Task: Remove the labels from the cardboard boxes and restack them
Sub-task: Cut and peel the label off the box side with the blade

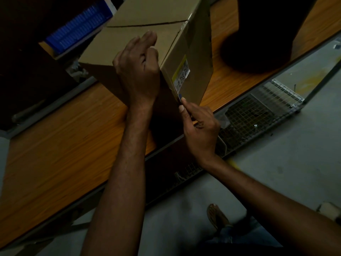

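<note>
Between the two hands, on the wooden bench (64,137), stands the cardboard box (144,39). Its label (181,75), white with a yellow strip, sits on the side face just above the right hand (200,128). The left hand (137,71) braces the box at its near top corner, fingers curled over the edge. The right hand pinches a small blue-tipped tool (180,97) between thumb and forefinger, with the tip touching the lower corner of the label. Whether the tip is a blade or a scraper cannot be told.

The step in hand, by judgement, is lifting the label's corner. Keep the tool nearly flat to the cardboard so that it slides under the paper rather than digging into the face. Work from the corner upward along the label's edge, away from the left hand. Hold the box firm against the push. Once a flap is free, peel slowly at a low angle to avoid tearing the label. Beyond the left hand lies a blue ribbed object (79,28). Just past the right hand, off the bench edge, is a wire grid (247,113).
</note>
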Motion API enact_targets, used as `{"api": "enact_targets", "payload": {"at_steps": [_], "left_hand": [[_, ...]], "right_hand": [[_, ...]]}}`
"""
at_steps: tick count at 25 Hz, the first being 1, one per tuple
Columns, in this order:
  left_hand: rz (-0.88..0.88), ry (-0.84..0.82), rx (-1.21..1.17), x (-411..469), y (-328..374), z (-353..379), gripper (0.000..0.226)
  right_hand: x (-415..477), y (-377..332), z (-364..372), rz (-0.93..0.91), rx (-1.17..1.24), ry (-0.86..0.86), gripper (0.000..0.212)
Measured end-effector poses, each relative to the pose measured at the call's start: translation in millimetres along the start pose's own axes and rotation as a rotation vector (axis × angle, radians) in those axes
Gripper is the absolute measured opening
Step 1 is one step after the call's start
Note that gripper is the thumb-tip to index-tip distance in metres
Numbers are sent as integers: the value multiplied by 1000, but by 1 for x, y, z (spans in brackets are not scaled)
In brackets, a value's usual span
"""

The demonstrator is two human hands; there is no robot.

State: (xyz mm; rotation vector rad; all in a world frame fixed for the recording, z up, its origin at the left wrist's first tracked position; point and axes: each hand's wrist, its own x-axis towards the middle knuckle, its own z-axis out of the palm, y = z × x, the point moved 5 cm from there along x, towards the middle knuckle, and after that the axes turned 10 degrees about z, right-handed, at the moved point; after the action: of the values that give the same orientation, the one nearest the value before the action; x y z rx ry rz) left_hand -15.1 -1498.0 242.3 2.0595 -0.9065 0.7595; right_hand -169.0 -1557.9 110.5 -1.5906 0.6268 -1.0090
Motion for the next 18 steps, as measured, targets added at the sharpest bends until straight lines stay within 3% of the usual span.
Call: {"api": "enact_targets", "payload": {"at_steps": [5,18], "left_hand": [[15,19,-23,0,1,-1,53],[38,-31,19,-2,5,-3,53]], "right_hand": [[4,-2,0,-13,0,23,23],[53,0,-18,175,67,128,25]]}}
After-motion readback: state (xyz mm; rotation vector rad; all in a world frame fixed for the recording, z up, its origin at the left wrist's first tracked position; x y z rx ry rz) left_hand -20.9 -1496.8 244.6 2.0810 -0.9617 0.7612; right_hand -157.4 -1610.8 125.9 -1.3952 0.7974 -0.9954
